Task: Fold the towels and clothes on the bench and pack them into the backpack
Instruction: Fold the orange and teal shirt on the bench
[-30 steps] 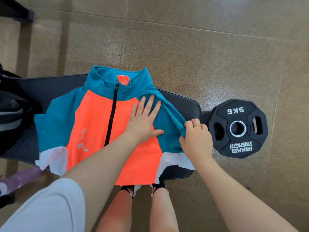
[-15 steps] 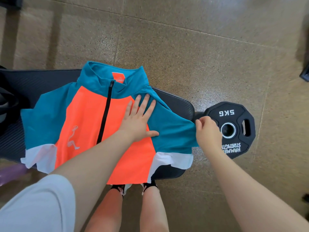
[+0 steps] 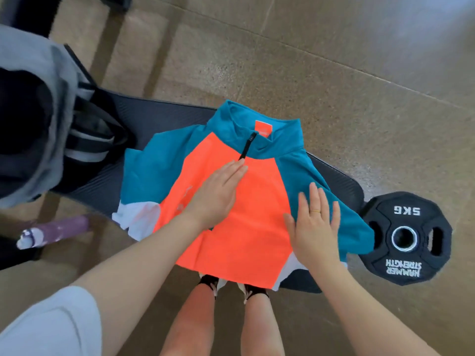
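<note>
Your left hand (image 3: pixel 216 199) lies flat on the orange front panel of the zip-neck jersey (image 3: pixel 257 214), fingers straight and together, tips just below the end of the black zipper (image 3: pixel 247 147). Your right hand (image 3: pixel 314 227) is also released and flat, fingers spread, pressing where the orange panel meets the teal right sleeve; neither hand grasps anything.

The jersey is spread face up across the black bench pad (image 3: pixel 154 116), collar away from you. Its hem hangs over the near edge of the pad above your shoes, and the right sleeve spills past the pad's rounded end, its tip overlapping the 5 kg weight plate (image 3: pixel 408 237) on the floor just beside that end. The left sleeve, with its white cuff, lies on the pad and reaches the near edge.

Further left on the bench sits the backpack (image 3: pixel 33 129), grey and black, blurred, with its straps (image 3: pixel 92 140) trailing near the left sleeve; a strip of bare pad separates them. A purple bottle (image 3: pixel 54 231) lies on the floor below the bench on the left. Open tiled floor (image 3: pixel 334 73) stretches beyond the far edge of the bench.
</note>
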Action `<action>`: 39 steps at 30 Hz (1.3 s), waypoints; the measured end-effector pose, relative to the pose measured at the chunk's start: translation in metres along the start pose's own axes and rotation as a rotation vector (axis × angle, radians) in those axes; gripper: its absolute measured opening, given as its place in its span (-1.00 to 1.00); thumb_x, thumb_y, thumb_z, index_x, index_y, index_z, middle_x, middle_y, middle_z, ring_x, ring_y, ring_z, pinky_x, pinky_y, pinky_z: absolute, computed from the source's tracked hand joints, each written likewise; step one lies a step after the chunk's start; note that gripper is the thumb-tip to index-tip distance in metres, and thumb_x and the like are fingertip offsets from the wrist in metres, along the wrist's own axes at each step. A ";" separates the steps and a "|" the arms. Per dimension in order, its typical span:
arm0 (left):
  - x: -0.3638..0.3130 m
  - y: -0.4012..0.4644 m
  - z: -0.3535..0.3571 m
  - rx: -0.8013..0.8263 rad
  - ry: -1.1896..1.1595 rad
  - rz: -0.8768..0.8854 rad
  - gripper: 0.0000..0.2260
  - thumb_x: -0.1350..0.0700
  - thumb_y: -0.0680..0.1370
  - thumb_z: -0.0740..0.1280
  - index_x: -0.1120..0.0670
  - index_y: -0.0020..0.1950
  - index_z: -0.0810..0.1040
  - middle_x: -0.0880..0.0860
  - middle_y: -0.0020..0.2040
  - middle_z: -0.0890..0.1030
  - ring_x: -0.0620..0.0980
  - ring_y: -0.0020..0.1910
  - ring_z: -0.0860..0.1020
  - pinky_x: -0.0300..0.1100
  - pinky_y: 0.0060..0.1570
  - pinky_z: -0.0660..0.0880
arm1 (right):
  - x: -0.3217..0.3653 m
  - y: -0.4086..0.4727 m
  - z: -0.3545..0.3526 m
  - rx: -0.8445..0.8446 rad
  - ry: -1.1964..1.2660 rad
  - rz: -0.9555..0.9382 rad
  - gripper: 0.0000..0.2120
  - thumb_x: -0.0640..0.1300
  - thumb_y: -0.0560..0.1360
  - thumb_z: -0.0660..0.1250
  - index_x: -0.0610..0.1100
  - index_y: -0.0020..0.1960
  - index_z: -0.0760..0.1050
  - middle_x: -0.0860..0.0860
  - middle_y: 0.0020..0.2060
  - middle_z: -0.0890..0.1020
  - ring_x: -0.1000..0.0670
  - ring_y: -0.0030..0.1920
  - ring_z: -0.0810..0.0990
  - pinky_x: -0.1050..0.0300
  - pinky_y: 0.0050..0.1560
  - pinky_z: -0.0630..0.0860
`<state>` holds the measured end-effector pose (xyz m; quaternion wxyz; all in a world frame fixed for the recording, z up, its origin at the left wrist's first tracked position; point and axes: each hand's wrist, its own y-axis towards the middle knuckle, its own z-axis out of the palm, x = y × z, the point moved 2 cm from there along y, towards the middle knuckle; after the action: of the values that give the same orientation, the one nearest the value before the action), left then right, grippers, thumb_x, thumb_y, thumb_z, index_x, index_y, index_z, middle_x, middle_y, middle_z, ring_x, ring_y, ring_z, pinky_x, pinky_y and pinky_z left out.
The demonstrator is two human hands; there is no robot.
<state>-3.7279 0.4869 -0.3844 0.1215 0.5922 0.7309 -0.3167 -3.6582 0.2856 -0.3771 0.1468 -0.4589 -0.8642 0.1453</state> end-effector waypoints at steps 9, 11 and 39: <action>0.109 -0.089 -0.060 -0.453 -0.160 -0.760 -0.63 0.27 0.53 0.13 0.33 0.33 0.37 0.28 0.36 0.37 0.23 0.36 0.32 -0.11 0.36 0.12 | 0.188 0.055 -0.023 0.127 0.210 -0.493 -0.58 -0.03 0.45 0.02 -0.23 0.03 0.55 -0.26 0.27 0.48 -0.27 0.17 0.53 -0.16 0.05 0.55; 0.123 -0.106 -0.065 -0.488 -0.188 -0.951 -0.65 0.23 0.57 0.18 0.26 0.36 0.35 0.23 0.36 0.36 0.21 0.33 0.32 -0.03 0.32 0.19 | 0.215 0.067 -0.023 0.142 0.219 -0.534 -0.53 -0.01 0.47 -0.03 -0.25 0.08 0.54 -0.27 0.30 0.45 -0.28 0.21 0.49 -0.15 0.15 0.49; 0.145 -0.158 -0.136 -0.631 -0.644 -0.747 -0.88 0.07 0.57 0.26 0.11 0.01 0.40 0.00 -0.27 0.50 0.07 -0.21 0.50 -0.05 -0.21 0.40 | 0.329 0.122 -0.085 0.189 0.652 -0.400 -0.76 -0.30 0.52 0.22 0.04 0.00 0.43 0.14 -0.23 0.54 -0.07 -0.21 0.60 -0.04 -0.01 0.56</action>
<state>-3.8895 0.6686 -0.3096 0.3880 0.1036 0.8753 -0.2694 -3.7105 0.6360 -0.3064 0.4805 -0.2881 -0.8274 0.0393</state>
